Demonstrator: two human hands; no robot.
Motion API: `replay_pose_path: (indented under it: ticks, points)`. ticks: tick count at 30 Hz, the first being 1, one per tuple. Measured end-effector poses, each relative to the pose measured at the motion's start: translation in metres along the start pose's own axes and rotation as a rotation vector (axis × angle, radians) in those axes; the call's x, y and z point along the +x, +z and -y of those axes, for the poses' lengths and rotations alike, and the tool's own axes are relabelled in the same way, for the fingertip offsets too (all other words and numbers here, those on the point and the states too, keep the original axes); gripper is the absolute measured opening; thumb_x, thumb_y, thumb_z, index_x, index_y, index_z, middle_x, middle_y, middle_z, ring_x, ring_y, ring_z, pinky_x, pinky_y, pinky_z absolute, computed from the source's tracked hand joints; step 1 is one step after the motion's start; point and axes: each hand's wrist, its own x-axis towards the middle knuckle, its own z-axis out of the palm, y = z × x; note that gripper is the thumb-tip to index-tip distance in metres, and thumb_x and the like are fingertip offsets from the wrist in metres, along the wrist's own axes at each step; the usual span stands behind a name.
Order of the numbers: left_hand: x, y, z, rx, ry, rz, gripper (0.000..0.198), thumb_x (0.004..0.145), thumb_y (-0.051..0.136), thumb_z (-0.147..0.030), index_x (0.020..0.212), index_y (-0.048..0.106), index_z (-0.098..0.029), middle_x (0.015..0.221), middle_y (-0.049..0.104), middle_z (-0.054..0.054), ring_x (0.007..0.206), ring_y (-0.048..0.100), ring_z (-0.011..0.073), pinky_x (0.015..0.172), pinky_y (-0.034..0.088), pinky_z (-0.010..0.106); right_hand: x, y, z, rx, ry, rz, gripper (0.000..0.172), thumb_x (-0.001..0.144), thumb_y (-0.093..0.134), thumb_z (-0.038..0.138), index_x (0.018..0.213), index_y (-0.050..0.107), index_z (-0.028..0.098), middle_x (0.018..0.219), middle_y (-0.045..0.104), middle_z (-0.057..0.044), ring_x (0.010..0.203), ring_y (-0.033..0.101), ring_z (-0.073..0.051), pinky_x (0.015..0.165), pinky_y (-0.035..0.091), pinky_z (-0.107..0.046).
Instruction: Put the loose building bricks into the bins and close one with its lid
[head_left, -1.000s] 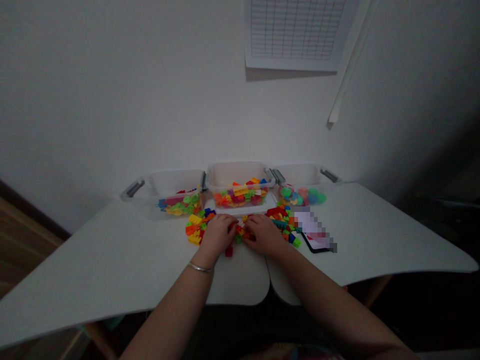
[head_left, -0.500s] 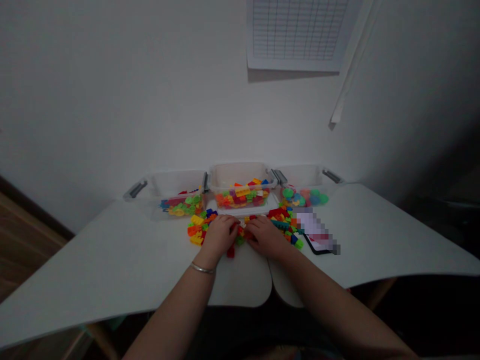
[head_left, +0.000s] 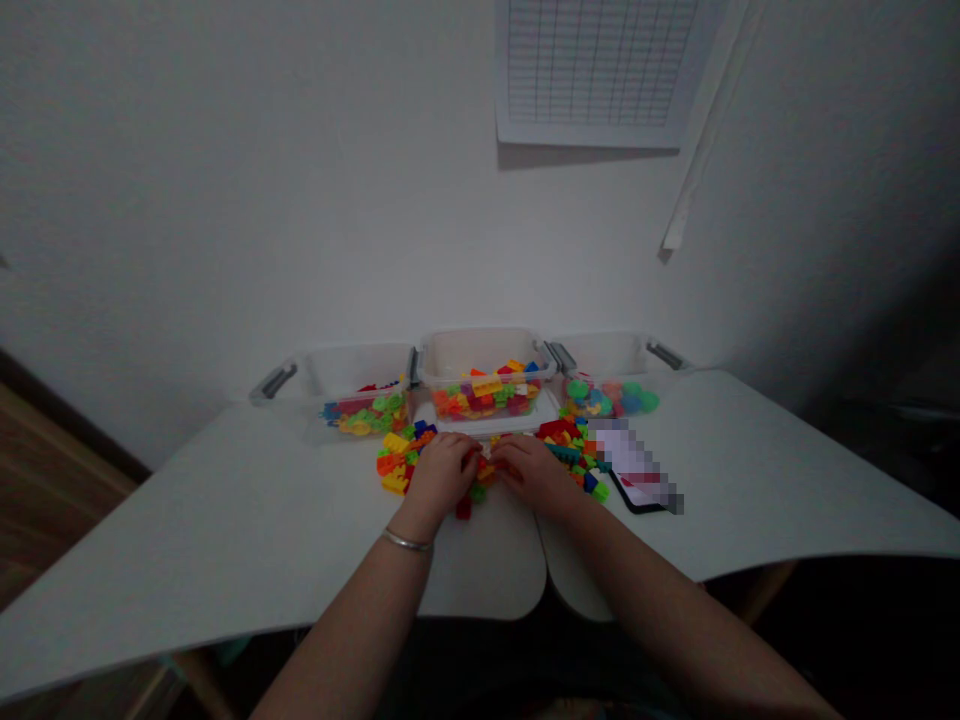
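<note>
Over a pile of colourful plastic building bricks (head_left: 397, 465), my left hand (head_left: 444, 470) and my right hand (head_left: 529, 470) come close together with fingers curled inward. Red brick pieces show at the fingertips of both hands, but their shapes are partly covered by the fingers. One red brick (head_left: 463, 508) lies in front of the pile, below my left hand. Beside my right hand, a long teal brick (head_left: 562, 453) and a red brick (head_left: 556, 430) rest among the others. A silver bangle (head_left: 407, 541) circles my left wrist.
Behind the pile stand three clear bins: a left bin (head_left: 360, 360), a middle bin (head_left: 487, 345) and a right bin (head_left: 604, 350), all holding plastic pieces. A phone (head_left: 630, 465), partly pixelated, lies right of the bricks. The white table (head_left: 300, 530) meets the wall.
Both hands stay over the pile, with only slight finger movement around the red pieces. The whole view has shifted slightly.
</note>
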Motion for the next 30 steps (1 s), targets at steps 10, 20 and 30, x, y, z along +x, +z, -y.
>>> replay_pose_path:
  ticks: [10, 20, 30]
  points:
    - [0.001, 0.002, 0.004, -0.023, 0.011, -0.012, 0.021, 0.087, 0.054, -0.022, 0.099, 0.071, -0.017, 0.101, 0.07, 0.009, 0.1, 0.06, 0.0236, 0.094, 0.047, 0.04, 0.054, -0.051, -0.03, 0.031, 0.121, -0.537, 0.009, 0.084, 0.056, 0.018, 0.082, 0.064, 0.022, 0.093, 0.065, -0.006, 0.095, 0.06, -0.022, 0.089, 0.05, -0.039]
    - [0.001, 0.002, 0.003, -0.038, 0.017, -0.02, 0.021, 0.086, 0.054, -0.019, 0.097, 0.071, -0.017, 0.1, 0.071, 0.008, 0.099, 0.061, 0.0236, 0.094, 0.048, 0.04, 0.08, -0.047, -0.049, -0.135, 0.286, -0.406, 0.015, 0.085, 0.051, 0.017, 0.088, 0.066, 0.019, 0.098, 0.063, -0.009, 0.098, 0.057, -0.023, 0.092, 0.045, -0.038]
    - [0.0, 0.002, 0.004, -0.019, 0.022, -0.028, 0.02, 0.086, 0.055, -0.019, 0.097, 0.072, -0.018, 0.1, 0.071, 0.007, 0.099, 0.061, 0.0236, 0.094, 0.048, 0.039, 0.075, -0.041, -0.052, -0.32, 0.22, -0.144, 0.028, 0.094, 0.043, 0.03, 0.094, 0.066, 0.016, 0.095, 0.07, -0.013, 0.097, 0.061, -0.027, 0.109, 0.029, -0.051]
